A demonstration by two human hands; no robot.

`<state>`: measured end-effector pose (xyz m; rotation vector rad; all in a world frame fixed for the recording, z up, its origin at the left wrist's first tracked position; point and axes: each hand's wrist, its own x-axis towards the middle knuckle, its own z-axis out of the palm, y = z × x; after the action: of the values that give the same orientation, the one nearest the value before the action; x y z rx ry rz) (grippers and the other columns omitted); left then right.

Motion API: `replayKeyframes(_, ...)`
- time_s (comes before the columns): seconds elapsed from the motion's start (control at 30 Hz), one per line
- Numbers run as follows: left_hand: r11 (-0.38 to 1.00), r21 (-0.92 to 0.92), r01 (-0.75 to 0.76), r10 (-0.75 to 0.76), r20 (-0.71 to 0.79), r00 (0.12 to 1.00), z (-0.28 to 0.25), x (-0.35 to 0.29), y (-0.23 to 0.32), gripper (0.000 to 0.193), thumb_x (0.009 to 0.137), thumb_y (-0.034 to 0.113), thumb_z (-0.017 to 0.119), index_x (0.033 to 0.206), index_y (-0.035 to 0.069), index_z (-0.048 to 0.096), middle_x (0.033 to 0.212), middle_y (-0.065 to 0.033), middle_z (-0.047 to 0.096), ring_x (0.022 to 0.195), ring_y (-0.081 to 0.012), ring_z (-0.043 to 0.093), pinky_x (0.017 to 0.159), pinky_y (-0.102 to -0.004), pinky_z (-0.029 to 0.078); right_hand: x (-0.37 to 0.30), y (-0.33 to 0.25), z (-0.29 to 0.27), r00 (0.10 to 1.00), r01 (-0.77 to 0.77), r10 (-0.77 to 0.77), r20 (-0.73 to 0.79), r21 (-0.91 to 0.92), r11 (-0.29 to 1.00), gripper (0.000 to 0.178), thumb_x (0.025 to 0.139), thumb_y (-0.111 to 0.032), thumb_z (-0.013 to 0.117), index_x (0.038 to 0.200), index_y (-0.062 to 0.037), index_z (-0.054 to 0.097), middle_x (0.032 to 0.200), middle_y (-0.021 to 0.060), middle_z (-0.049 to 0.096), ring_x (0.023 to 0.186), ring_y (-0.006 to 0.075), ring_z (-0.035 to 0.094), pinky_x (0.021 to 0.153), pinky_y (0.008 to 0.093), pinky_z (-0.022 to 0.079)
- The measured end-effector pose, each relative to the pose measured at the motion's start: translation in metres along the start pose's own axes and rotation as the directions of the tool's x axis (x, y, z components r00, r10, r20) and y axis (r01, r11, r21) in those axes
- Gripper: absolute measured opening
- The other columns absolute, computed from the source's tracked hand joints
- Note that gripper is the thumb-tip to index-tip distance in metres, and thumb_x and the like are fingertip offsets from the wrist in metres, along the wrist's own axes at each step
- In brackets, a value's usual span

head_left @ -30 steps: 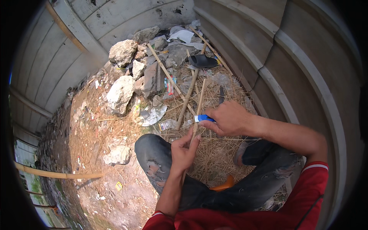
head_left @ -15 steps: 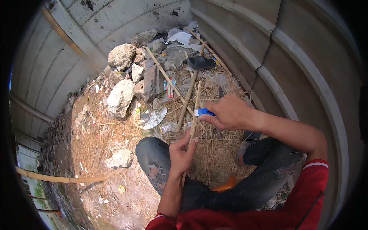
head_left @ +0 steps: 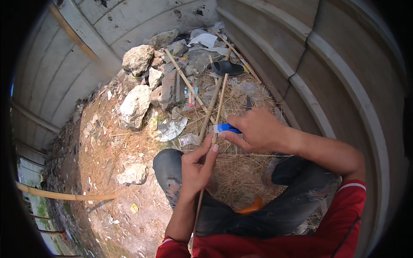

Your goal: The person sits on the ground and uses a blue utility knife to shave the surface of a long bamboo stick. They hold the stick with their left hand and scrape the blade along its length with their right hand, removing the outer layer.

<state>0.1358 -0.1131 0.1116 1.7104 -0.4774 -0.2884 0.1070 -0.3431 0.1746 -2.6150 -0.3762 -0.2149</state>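
Observation:
My left hand [head_left: 197, 167] pinches a thin bamboo strip [head_left: 222, 98] between thumb and fingers. The strip slants from beside my lap up past the hand, its far end near a dark slipper [head_left: 227, 68]. In my right hand [head_left: 261, 131] is a blue utility knife [head_left: 226, 127], gripped with the fingers closed round it. Its blade end lies against the strip, just beyond my left fingertips. An orange object [head_left: 251, 205], partly hidden, rests on the ground between my legs; I cannot make out its kind.
Pale rocks [head_left: 135, 106] are heaped beyond my left knee. Bamboo poles [head_left: 184, 77] cross the straw [head_left: 241, 172] and litter ahead. A corrugated wall [head_left: 344, 73] rises close on the right, a panelled wall [head_left: 150, 19] at the back. Another bamboo pole [head_left: 64, 197] juts in from the left.
The bamboo strip has slid away from me, so its far end reaches higher. My left hand has shifted slightly left, and the knife now sits closer to its fingertips.

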Motion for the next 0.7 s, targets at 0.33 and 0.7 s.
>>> replayKeyframes(0.33,0.972,0.139,-0.19,0.197,-0.037,0.98,0.015,0.011,-0.022,0.042,0.092,0.005,0.073,0.132,-0.005,0.064,0.066,0.0121,0.045,0.061,0.0017,0.041,0.056,-0.0167,0.034,0.003,0.02,-0.001,0.995,-0.062,0.07,0.076,-0.106,0.992,0.051,0.102,-0.05,0.053,0.09,-0.0032,0.07,0.067,0.0209,0.065,0.066,0.0445,0.066,0.064,0.0549,0.051)
replayKeyframes(0.7,0.991,0.005,-0.133,0.133,-0.114,0.985,0.014,0.012,-0.033,0.043,0.092,0.007,0.075,0.131,-0.006,0.064,0.068,0.0126,0.047,0.061,0.0014,0.038,0.056,-0.0163,0.03,0.017,0.026,0.008,0.998,-0.06,0.059,-0.017,-0.087,0.994,0.053,0.102,-0.05,0.051,0.086,-0.0029,0.069,0.066,0.0219,0.064,0.067,0.0428,0.067,0.065,0.0548,0.052)
